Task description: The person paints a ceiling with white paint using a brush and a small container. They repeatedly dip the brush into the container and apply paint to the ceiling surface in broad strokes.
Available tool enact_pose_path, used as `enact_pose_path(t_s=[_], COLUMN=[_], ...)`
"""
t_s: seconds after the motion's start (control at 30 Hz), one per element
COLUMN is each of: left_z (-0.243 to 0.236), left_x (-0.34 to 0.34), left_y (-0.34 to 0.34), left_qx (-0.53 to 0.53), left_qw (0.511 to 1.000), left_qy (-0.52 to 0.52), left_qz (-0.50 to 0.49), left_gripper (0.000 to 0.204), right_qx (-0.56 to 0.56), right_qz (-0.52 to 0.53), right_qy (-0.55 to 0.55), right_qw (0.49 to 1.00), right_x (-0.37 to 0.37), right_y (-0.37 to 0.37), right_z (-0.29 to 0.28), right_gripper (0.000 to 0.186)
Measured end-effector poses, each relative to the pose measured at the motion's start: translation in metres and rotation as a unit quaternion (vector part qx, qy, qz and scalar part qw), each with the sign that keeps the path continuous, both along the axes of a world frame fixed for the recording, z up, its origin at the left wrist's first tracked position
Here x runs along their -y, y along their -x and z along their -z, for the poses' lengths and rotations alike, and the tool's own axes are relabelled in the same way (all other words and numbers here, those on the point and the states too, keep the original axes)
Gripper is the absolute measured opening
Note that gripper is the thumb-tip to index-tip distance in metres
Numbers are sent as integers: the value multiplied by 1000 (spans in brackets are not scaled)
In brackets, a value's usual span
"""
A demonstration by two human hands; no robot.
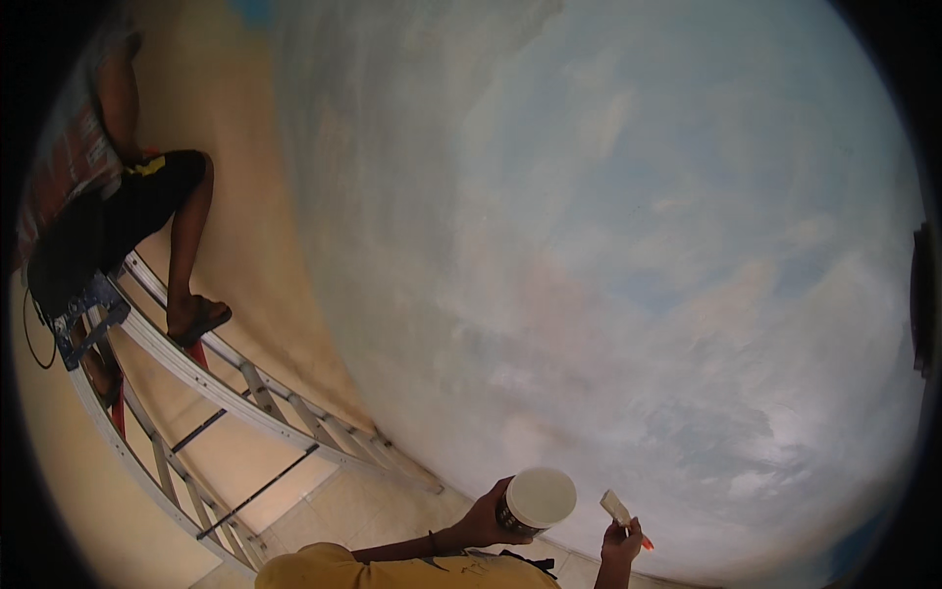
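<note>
My left hand [483, 520] is wrapped round the side of a dark-sided tub [541, 498] with a pale round top. Whether that pale top is a lid or paint inside, I cannot tell. In my right hand [620, 546] is a paintbrush [616, 508], its wide pale bristles pointing up and left and an orange-red handle end showing below the fingers. The bristles are apart from both the tub and the wall, as far as I can see. Ahead stands a wall [608, 245] painted in cloudy blue, grey, white and pinkish patches.
On the left, a metal stepladder [226, 383] stands on the tiled floor [363, 506]. Another person [147, 196] in dark shorts and sandals sits at its top, feet on the rungs. A dark object [922, 299] is at the right rim.
</note>
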State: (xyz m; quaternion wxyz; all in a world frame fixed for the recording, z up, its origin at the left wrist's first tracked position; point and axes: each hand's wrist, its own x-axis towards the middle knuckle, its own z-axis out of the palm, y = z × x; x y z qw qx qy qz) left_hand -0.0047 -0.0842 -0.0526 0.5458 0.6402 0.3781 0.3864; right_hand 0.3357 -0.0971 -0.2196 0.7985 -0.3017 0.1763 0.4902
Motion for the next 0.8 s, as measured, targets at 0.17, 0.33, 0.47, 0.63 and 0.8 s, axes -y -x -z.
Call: enact_pose_path(t_s=[0.17,0.33,0.47,0.63,0.8], left_z=[-7,-8,-3,5,14], left_x=[3,1,-1,-4,-6], left_y=[7,20,29,43,59], left_qx=[9,13,25,35,39], left_qw=[1000,999,997,994,990], left_qy=[6,-17,-13,-13,-13], left_qz=[-18,-45,-66,-101,-136], left_gripper=[114,112,109,108,108], right_qx=[52,41,34,67,80], right_qz=[-75,-167,-229,-270,-284], right_qy=[-8,48,61,106,125], right_qw=[996,984,971,955,947], right_x=[-14,-18,-17,-22,-29], right_y=[10,53,65,79,94], right_z=[-22,-46,-34,-45,-53], right_gripper=[24,21,22,23,21])
